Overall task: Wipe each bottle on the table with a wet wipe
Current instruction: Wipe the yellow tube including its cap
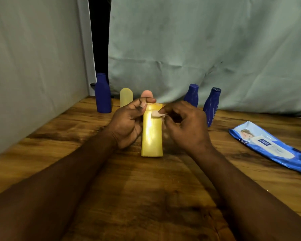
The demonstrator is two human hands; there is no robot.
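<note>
— What's the setting?
— A wooden table [146, 188], with pale cloth [198, 40] hung behind it.
— Far left?
— A blue bottle [102, 94] stands at the back. Just right of it is a pale bottle [126, 99], then a pink bottle [146, 93], mostly hidden behind the left hand [127, 124].
— What is that hand doing?
— Its fingers curl round the yellow bottle [152, 136], thumb across the top. The bottle's lower end rests mid-table.
— And the right hand [184, 126]?
— It pinches a small white wipe [155, 114] against the bottle's upper front.
— Further right?
— A second blue bottle [191, 95] and a third blue bottle [212, 106] stand near the cloth. A blue pack [268, 146] lies flat, well apart.
</note>
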